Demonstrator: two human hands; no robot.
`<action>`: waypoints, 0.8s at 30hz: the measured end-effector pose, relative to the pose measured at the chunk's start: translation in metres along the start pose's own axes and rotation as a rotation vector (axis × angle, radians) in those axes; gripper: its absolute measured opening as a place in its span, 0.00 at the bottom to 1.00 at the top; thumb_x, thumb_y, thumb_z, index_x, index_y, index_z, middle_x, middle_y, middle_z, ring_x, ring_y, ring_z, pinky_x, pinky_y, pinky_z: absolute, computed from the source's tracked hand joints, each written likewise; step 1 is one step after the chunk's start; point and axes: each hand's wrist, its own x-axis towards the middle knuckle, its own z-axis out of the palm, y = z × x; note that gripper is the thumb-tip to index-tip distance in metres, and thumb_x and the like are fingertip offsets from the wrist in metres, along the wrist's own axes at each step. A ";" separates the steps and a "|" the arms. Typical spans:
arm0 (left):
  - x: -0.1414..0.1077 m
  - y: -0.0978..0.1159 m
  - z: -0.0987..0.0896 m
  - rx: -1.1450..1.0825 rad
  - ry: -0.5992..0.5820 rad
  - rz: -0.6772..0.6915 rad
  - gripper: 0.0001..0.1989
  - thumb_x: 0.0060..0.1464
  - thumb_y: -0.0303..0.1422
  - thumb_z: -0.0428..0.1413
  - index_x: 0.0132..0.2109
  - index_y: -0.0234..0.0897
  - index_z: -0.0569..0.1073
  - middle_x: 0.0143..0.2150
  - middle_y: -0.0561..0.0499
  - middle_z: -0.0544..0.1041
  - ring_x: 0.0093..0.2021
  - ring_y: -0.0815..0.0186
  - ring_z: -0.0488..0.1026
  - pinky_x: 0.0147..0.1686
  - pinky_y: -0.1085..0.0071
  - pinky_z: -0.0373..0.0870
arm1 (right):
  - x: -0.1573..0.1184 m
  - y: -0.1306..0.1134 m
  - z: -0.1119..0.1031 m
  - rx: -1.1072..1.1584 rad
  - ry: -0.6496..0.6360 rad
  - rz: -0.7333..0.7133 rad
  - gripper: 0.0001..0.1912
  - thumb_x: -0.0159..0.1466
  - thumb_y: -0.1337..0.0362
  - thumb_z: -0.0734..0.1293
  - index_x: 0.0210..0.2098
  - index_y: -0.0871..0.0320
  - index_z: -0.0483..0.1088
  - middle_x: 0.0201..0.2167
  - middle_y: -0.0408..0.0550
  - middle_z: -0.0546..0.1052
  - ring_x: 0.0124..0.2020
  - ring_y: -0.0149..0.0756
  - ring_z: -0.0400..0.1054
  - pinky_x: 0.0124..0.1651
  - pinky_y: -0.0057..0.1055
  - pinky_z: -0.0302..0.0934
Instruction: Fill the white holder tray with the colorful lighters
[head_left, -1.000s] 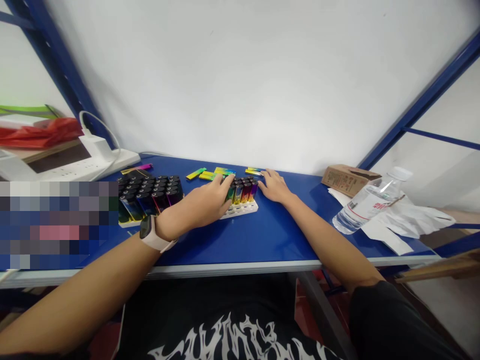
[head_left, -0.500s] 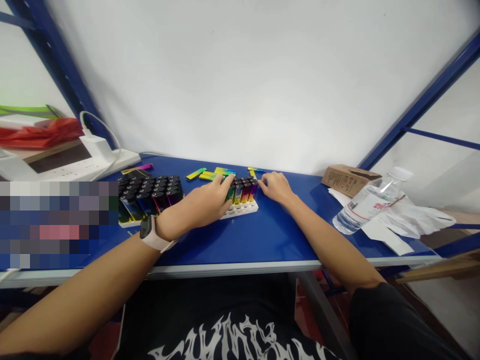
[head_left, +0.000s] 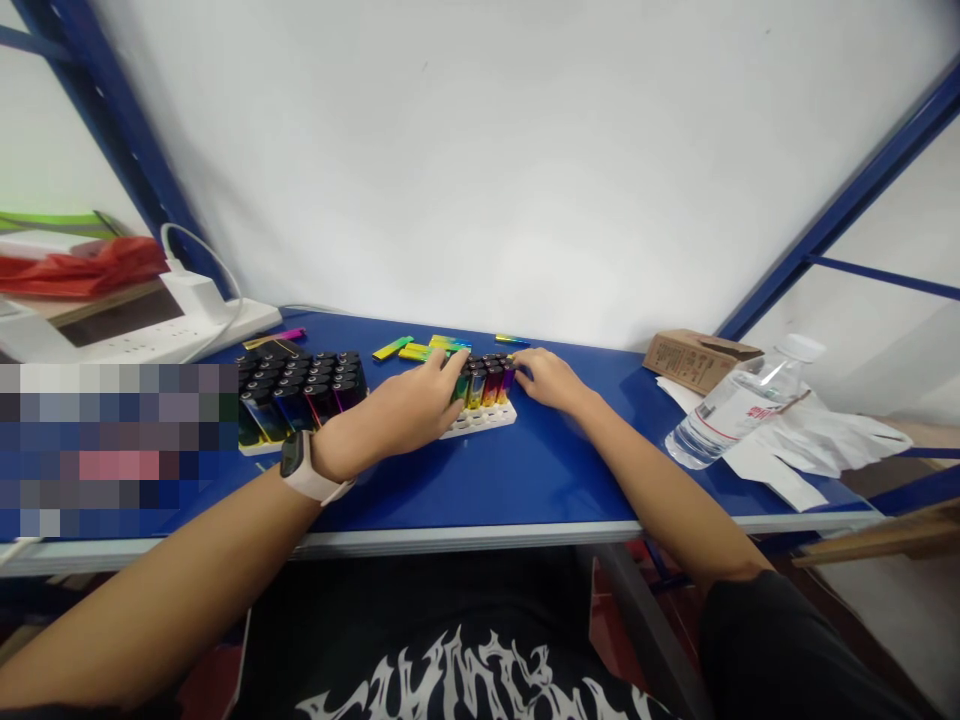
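A white rack [head_left: 491, 416] stands mid-table, holding several black-topped tubes [head_left: 492, 384] with shiny green, yellow, red and purple sides. The front row of holes in the rack is bare. My left hand [head_left: 405, 408], with a watch on the wrist, is closed around the tubes at the rack's left end, thumb in front and fingers behind. At the back right corner of the rack is my right hand [head_left: 551, 378], its fingers bent and pinched near the purple tube; what they hold is hidden. Behind the rack lie several flat yellow-green-blue pieces [head_left: 415, 352].
To the left, a second rack [head_left: 262, 449] carries many larger-looking black-topped tubes. A pink-yellow piece [head_left: 289, 337] lies behind it, near a white power strip [head_left: 169, 335]. On the right are a cardboard box [head_left: 686, 362], a water bottle [head_left: 739, 405] and crumpled white paper [head_left: 825, 435].
My right hand has moved slightly left and closer to the rack. The yellow piece that stood up by its fingertips no longer shows. My left hand has stayed in place.
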 end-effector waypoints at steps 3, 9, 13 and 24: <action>0.000 0.000 0.000 0.002 0.004 0.006 0.34 0.72 0.38 0.45 0.77 0.28 0.48 0.67 0.25 0.68 0.47 0.49 0.83 0.46 0.56 0.78 | -0.003 -0.002 -0.003 -0.012 0.032 0.027 0.12 0.72 0.68 0.63 0.51 0.58 0.75 0.53 0.57 0.79 0.57 0.49 0.71 0.60 0.43 0.65; 0.000 0.001 -0.001 -0.007 -0.003 -0.003 0.34 0.73 0.38 0.44 0.78 0.25 0.49 0.69 0.23 0.66 0.52 0.45 0.82 0.49 0.54 0.78 | -0.004 -0.005 -0.002 -0.033 -0.007 0.018 0.15 0.75 0.66 0.62 0.59 0.60 0.72 0.55 0.59 0.75 0.56 0.49 0.70 0.59 0.42 0.65; 0.000 -0.001 0.002 -0.005 0.005 0.015 0.34 0.73 0.38 0.45 0.78 0.24 0.48 0.68 0.23 0.66 0.51 0.46 0.82 0.48 0.55 0.78 | -0.004 -0.006 -0.002 -0.121 -0.060 -0.012 0.15 0.78 0.64 0.57 0.53 0.61 0.74 0.52 0.61 0.75 0.53 0.50 0.70 0.57 0.43 0.65; 0.000 -0.001 0.001 0.010 0.005 0.013 0.34 0.73 0.38 0.44 0.78 0.26 0.47 0.68 0.24 0.67 0.48 0.48 0.82 0.45 0.57 0.78 | -0.007 -0.006 0.000 0.126 0.013 0.076 0.07 0.76 0.61 0.58 0.47 0.56 0.65 0.42 0.55 0.79 0.41 0.46 0.73 0.42 0.36 0.61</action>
